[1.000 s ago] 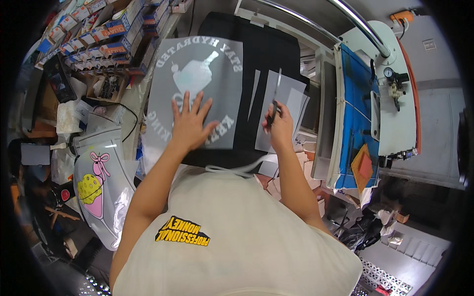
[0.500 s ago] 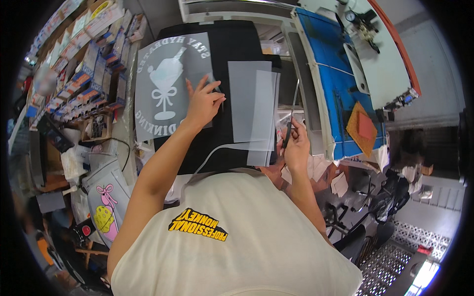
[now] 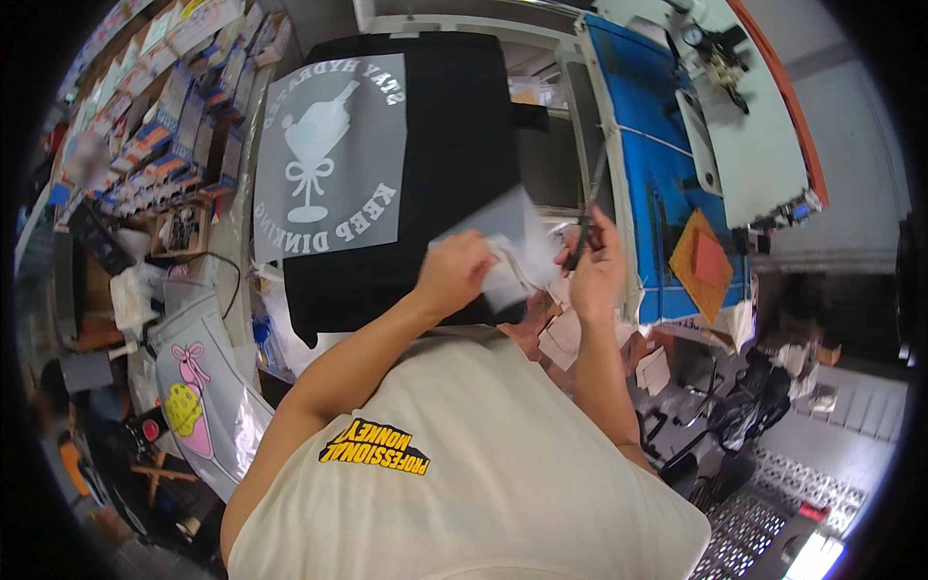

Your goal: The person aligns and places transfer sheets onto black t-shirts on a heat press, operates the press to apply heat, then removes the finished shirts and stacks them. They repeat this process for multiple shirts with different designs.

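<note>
In the upper left of the frame, the printed film (image 3: 329, 155) lies on black cloth (image 3: 454, 116). My left hand (image 3: 454, 278), at centre, pinches blurred clear sheets (image 3: 503, 217); just right of it, my right hand (image 3: 597, 275) grips scissors (image 3: 578, 249), blades pointing up the frame, near the blue pad (image 3: 657, 179).

"Where did you see readable letters?"

"On the grey sheet (image 3: 333, 155): white capitals ran in curves above and below a printed glass (image 3: 311, 145)."

"Was there more?"

"Yes. On the person's cream shirt (image 3: 522, 464), a black patch (image 3: 375, 448) carried yellow capitals in two lines, upside down in this view."

"And the boxes (image 3: 179, 116) at the left?"

"They carried some print, perhaps words, but it was too blurred for me."
</note>
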`<state>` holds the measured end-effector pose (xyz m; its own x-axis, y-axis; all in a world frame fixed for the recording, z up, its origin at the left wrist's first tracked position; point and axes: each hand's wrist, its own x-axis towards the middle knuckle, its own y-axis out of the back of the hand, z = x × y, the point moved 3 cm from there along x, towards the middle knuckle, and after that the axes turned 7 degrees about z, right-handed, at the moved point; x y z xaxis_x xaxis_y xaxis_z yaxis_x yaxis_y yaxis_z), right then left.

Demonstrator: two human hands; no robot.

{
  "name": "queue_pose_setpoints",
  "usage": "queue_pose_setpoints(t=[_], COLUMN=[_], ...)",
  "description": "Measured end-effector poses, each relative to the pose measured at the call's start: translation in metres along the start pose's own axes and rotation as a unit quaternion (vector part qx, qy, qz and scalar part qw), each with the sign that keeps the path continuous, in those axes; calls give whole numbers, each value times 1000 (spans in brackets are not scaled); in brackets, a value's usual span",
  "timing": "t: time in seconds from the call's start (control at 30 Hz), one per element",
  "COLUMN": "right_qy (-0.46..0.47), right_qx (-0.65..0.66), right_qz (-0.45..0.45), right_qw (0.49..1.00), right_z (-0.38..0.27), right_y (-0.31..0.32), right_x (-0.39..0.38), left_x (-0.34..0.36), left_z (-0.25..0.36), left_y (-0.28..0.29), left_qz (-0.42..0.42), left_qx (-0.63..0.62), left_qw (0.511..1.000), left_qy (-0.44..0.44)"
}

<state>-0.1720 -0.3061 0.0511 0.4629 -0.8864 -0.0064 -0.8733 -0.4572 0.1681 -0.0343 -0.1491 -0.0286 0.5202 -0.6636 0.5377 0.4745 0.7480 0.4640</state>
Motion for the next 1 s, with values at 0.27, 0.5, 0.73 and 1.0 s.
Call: queue_pose_setpoints(t=[0.27, 0.5, 0.73, 1.0], right_qy=[35, 47, 405, 197], right_qx=[63, -8, -198, -752], right_qz=[-59, -145, 149, 216], right_qw=[996, 988, 880, 591], right_z=[-7, -18, -147, -275], right_y=[-27, -95, 27, 287], right_x=[31, -5, 99, 325], left_x=[-256, -381, -343, -130], left_z=[-99, -139, -181, -208], left_y=[221, 160, 195, 243], left_qz=[539, 604, 344, 388], left_qx=[-315, -358, -286, -186], left_qw=[546, 177, 571, 742], left_qy=[558, 690, 688, 513])
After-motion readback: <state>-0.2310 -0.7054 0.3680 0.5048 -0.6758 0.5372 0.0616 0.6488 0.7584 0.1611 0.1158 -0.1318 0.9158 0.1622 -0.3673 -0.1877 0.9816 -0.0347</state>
